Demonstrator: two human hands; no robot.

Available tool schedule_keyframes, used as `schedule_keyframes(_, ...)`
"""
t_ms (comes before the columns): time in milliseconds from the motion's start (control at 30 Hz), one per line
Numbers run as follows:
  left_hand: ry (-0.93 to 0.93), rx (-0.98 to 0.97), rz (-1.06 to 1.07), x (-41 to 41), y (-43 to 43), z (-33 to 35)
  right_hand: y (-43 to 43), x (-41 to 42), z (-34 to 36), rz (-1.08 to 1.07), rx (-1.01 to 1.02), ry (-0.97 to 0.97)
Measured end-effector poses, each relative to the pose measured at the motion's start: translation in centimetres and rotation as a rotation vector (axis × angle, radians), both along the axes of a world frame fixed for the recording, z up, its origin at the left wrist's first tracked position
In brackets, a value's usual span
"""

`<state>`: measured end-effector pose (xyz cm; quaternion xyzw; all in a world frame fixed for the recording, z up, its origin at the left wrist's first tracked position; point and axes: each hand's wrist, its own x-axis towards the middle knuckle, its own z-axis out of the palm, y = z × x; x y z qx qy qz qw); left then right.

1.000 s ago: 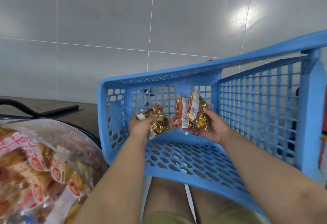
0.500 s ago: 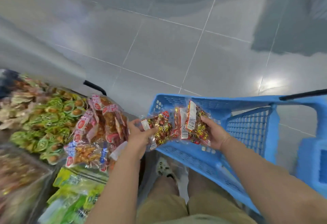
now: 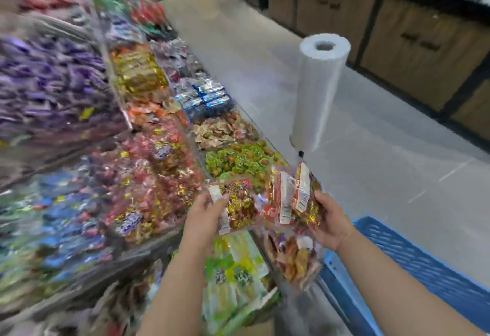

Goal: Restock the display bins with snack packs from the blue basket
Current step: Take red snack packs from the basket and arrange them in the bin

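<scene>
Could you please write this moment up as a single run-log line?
left hand: holds one snack pack | right hand: holds snack packs | blue basket: lower right | display bins: ahead, not yet restocked

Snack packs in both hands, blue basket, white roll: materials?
Snack packs: clear glossy plastic film, likely; contents show through, white printed labels.
Blue basket: moulded plastic, matte, with a slotted grid wall.
White roll: probably thin translucent plastic bags on a hollow core; blurred.
</scene>
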<state>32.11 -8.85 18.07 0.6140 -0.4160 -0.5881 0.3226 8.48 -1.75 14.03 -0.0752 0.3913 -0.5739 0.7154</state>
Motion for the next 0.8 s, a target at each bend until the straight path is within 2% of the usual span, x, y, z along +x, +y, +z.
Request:
schedule_keyframes(133,0.038,-0.075,0.233,9.0,-0.4,2.2,-5.4,8.4,1.6,0.174,-0.049,-0.018)
schedule_keyframes(233,0.022,-0.098,0.343,14.8,-0.2,3.1,-8.4,14.3,2.1,0.311,-0.055,0.039)
schedule_keyframes(367,-0.028,-0.096,0.524,19.3,-0.1,3.7,-10.6,20.2,3.0,0.411,-0.049,0.046)
schedule_keyframes(467,-0.005,-0.139,0.546,20.5,-0.3,4.3,-11.8,22.6,3.6,0.436,-0.039,0.039)
schedule_keyframes(533,-0.077,-0.237,0.487,20.8,-0.5,4.7,-12.5,23.4,4.1,0.419,-0.045,0.026)
schedule_keyframes(600,-0.175,-0.247,0.414,21.0,-0.8,5.0,-13.3,23.7,4.9,0.416,-0.064,0.066)
schedule_keyframes(667,-0.09,-0.18,0.382,20.9,-1.2,5.4,-14.0,23.9,5.9,0.467,-0.084,0.12)
schedule_keyframes(767,0.313,0.01,0.366,19.8,-2.1,7.1,-14.7,24.6,7.3,0.58,-0.074,0.324)
schedule_keyframes(800,0.379,0.056,0.348,19.5,-2.3,7.6,-15.0,24.7,7.5,0.595,-0.088,0.418)
